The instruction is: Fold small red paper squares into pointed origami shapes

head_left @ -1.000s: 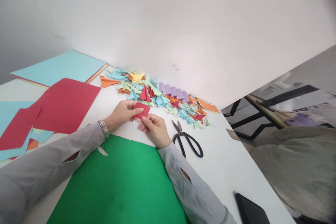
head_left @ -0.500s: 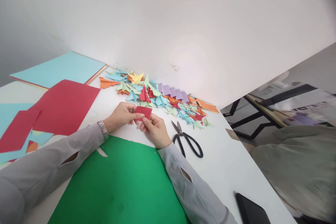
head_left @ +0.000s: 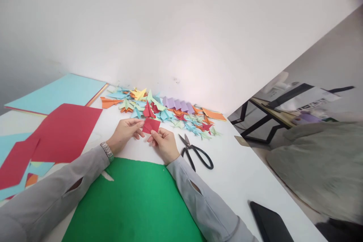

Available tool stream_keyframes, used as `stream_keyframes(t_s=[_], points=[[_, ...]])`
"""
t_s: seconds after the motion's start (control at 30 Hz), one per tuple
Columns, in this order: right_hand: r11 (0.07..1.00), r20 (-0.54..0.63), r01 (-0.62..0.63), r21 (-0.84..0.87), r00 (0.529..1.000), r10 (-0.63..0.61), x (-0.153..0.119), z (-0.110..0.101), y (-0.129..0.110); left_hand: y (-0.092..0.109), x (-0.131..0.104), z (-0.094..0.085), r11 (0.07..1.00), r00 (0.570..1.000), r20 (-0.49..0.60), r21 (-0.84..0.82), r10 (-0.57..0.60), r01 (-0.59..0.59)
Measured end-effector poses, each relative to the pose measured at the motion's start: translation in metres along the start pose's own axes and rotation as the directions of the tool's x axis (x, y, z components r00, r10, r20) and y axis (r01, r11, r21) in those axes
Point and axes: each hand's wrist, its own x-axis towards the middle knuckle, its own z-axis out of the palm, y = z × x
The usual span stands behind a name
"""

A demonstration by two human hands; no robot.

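Note:
A small red paper square (head_left: 151, 125) with crease lines is held up between my hands, above the white table. My right hand (head_left: 166, 144) pinches its lower right part, thumb in front and fingers behind. At its left edge, my left hand (head_left: 124, 134) is closed, with bent fingers and the thumb tip at the paper's border. How much of the edge lies between those fingers is hard to see. Black-handled scissors (head_left: 195, 151) lie with blades apart, right of my right hand. Below my hands is a large green sheet (head_left: 133, 200).
Many small folded paper planes (head_left: 147, 110) in mixed colours lie along the wall, beside purple folded pieces (head_left: 177, 104). Large red paper (head_left: 70, 132) and a light blue stack (head_left: 59, 92) lie left. A black phone-like device (head_left: 270, 221) rests near the right table edge.
My left thumb has slid from the face of the red paper square to its left edge. My right hand keeps its pinch. The camera view has shifted slightly.

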Motion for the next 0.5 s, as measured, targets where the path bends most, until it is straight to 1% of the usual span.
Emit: stream_keyframes(t_s=[0.07, 0.13, 0.2, 0.27, 0.33, 0.4, 0.47, 0.5], points=[[1.000, -0.041, 0.011, 0.022, 0.999, -0.010, 0.0021, 0.0010, 0.0019, 0.0007, -0.0001, 0.0005, 0.999, 0.999, -0.034, -0.020, 0.031, -0.032], [0.998, -0.087, 0.037, 0.042, 0.996, -0.033, 0.0045, 0.0022, 0.0041, 0.0016, -0.0014, 0.0016, 0.998, 0.996, -0.048, 0.008, 0.070, -0.069], [0.995, -0.120, 0.095, 0.005, 0.988, -0.094, 0.0063, 0.0031, 0.0061, 0.0018, -0.0036, 0.0033, 0.989, 0.994, 0.002, 0.105, 0.108, -0.107], [0.979, -0.112, 0.168, -0.119, 0.977, -0.181, 0.0065, 0.0038, 0.0080, 0.0009, -0.0059, 0.0051, 0.972, 0.985, 0.070, 0.170, 0.155, -0.165], [0.925, -0.115, 0.263, -0.275, 0.946, -0.303, 0.0048, 0.0046, 0.0096, -0.0007, -0.0073, 0.0066, 0.962, 0.973, 0.110, 0.162, 0.205, -0.221], [0.817, -0.078, 0.355, -0.455, 0.898, -0.434, 0.0017, 0.0061, 0.0106, -0.0020, -0.0074, 0.0074, 0.955, 0.960, 0.132, 0.130, 0.248, -0.265], [0.730, -0.018, 0.404, -0.551, 0.869, -0.495, -0.0018, 0.0083, 0.0101, -0.0022, -0.0064, 0.0073, 0.956, 0.957, 0.118, 0.098, 0.266, -0.278], [0.710, 0.010, 0.425, -0.562, 0.861, -0.508, -0.0033, 0.0095, 0.0091, -0.0018, -0.0057, 0.0069, 0.960, 0.961, 0.109, 0.088, 0.256, -0.266]])
